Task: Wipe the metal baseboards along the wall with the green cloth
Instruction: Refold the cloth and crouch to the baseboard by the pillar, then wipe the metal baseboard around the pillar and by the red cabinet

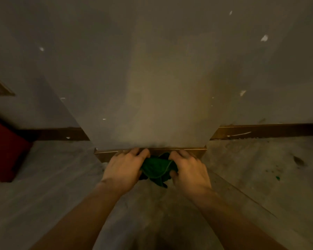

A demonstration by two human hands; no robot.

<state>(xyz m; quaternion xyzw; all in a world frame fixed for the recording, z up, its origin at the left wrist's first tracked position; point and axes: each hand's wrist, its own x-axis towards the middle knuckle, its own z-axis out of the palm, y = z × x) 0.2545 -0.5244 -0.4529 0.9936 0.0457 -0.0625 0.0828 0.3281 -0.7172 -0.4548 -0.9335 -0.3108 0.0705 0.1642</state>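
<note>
Bare room: scuffed grey wall [152,69], metal baseboard [260,131], concrete floor [251,168].

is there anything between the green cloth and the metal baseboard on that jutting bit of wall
Nothing visible. The crumpled green cloth is held by the left hand and right hand right at the brass-coloured metal baseboard at the foot of the projecting grey wall section. Only the fingertips lie against the strip.

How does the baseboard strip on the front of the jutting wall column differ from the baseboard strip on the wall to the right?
The front baseboard strip sits nearer the camera, lower in frame; the right baseboard strip lies further back. Both hands, left hand and right hand, hold the green cloth at the front strip; the right strip has nothing touching it. The right strip shows pale streaks; the front strip's visible part shows none. Both look brownish metal along the floor.
</note>
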